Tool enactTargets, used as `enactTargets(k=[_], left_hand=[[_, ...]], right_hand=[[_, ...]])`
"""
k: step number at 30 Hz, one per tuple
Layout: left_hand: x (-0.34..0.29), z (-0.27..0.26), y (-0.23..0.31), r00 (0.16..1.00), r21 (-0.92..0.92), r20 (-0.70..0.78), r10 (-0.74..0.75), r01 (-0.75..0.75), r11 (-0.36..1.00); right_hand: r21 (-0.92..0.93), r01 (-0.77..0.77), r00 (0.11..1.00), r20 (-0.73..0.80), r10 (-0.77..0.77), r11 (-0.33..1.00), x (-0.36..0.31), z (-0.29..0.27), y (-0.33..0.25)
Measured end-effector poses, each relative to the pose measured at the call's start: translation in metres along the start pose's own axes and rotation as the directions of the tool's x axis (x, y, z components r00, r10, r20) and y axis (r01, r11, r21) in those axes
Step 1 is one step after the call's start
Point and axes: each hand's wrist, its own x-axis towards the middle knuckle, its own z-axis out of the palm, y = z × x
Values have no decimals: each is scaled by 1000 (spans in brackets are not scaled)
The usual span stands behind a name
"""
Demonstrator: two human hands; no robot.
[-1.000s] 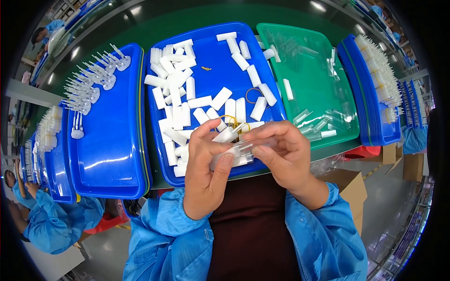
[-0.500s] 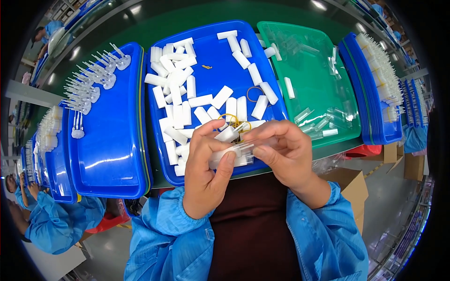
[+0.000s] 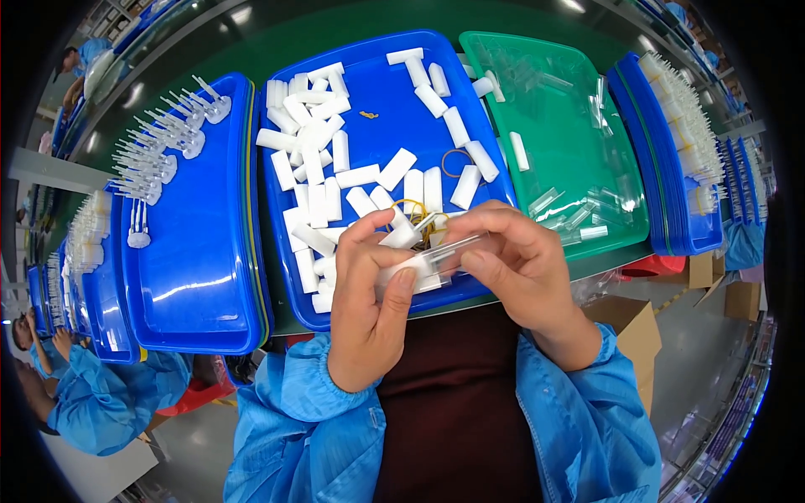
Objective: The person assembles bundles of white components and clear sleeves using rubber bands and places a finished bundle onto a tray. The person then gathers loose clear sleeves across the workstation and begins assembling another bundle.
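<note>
Over the near edge of the blue tray (image 3: 251, 323) in the middle, my two hands meet around one small assembly. My left hand (image 3: 366, 293) is closed, thumb and fingers pinching a white cylindrical piece (image 3: 396, 275); thin clear stems stick out of it to the right. My right hand (image 3: 528, 272) pinches a clear plastic tube (image 3: 457, 251) between thumb and fingers, in line with the white piece. How far the tube overlaps the stems is hard to see. Just behind the fingers lie yellow rubber bands (image 3: 412, 208) and loose white cylinders (image 3: 358, 176).
On the right, a green tray (image 3: 579, 197) holds clear tubes and a few white pieces. Stacked blue trays (image 3: 189, 293) on the left carry white pronged parts (image 3: 159, 151). More pronged parts (image 3: 683, 117) fill the far-right stack. A co-worker's blue sleeve (image 3: 105, 398) shows at left.
My right hand has shifted slightly right, away from my left, and more of the clear tube shows between them. My left hand keeps its grip nearly in place.
</note>
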Motion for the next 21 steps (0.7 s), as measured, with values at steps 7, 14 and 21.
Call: enactTargets(k=[7,14,21], left_hand=[[0,-1,1,998,80,27,58,-60,995],[-1,1,4,999,21,-10,-36,36,999],[-2,2,-2,998,40,0,55,-55,998]], right_hand=[[-88,4,997,-72,-10,996,-1,-4,0],[-286,33,999,-14,-39,958,1,-13,-2],[-424,26,995,-78,-64,905,1,-13,-3]])
